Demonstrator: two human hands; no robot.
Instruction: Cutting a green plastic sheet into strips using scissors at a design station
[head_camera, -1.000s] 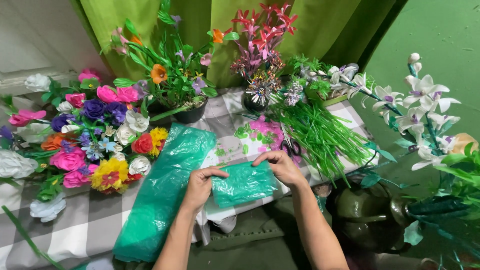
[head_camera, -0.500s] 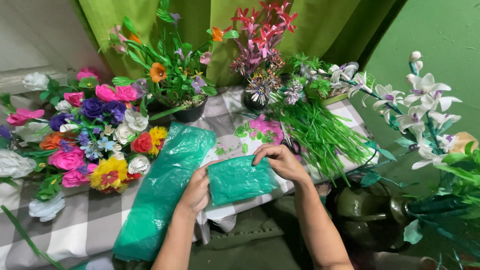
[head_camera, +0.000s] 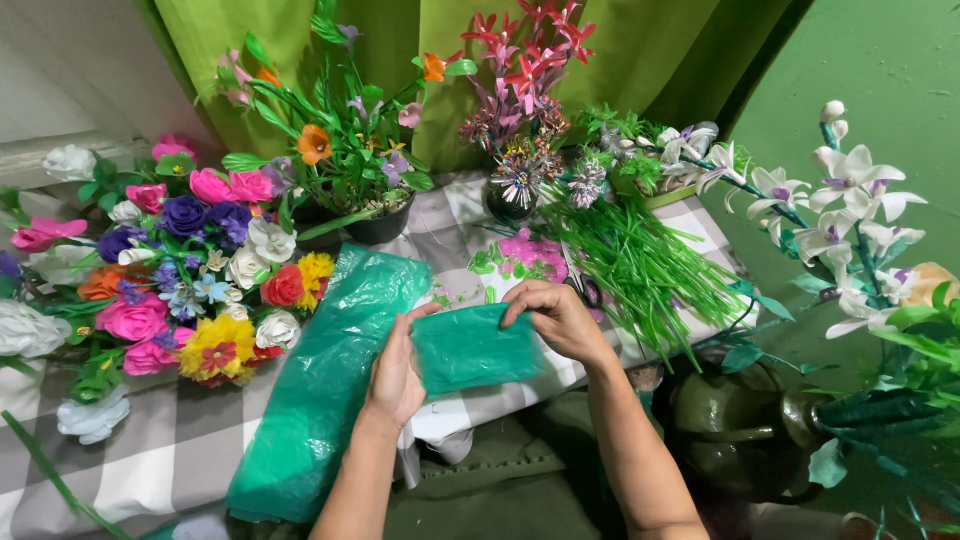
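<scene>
Nearest, two bare forearms rising from the bottom edge. Left hand (head_camera: 398, 372) cupped against the left edge of a folded green plastic piece (head_camera: 472, 348), thumb on top near its upper corner, fingers curled behind and hidden under the sheet. Right hand (head_camera: 556, 318) pressing down on the upper right corner of the same piece, fingers bent and narrow, tips pinching the top edge, thumb tucked underneath and out of sight. Folded piece held between both hands, roughly flat, just above the front edge of the grey checked tablecloth (head_camera: 140, 460), its lower right corner free of any finger.

Just left of the left hand, a long crumpled green plastic bag (head_camera: 330, 390) lying diagonally across the cloth, touching the wrist side of that hand. Further left, a heap of artificial flowers (head_camera: 190, 280) in pink, purple, white, red and yellow. Right of the right hand, a bundle of thin green strips (head_camera: 640, 265) fanned across the table corner. Below that, a dark rounded pot (head_camera: 735, 430) on the floor. Farther back, a potted arrangement (head_camera: 345, 160) with an orange bloom, a red and purple spray (head_camera: 525, 75), white orchid-like stems (head_camera: 850, 200) at right, green curtain (head_camera: 250, 40) behind all.
</scene>
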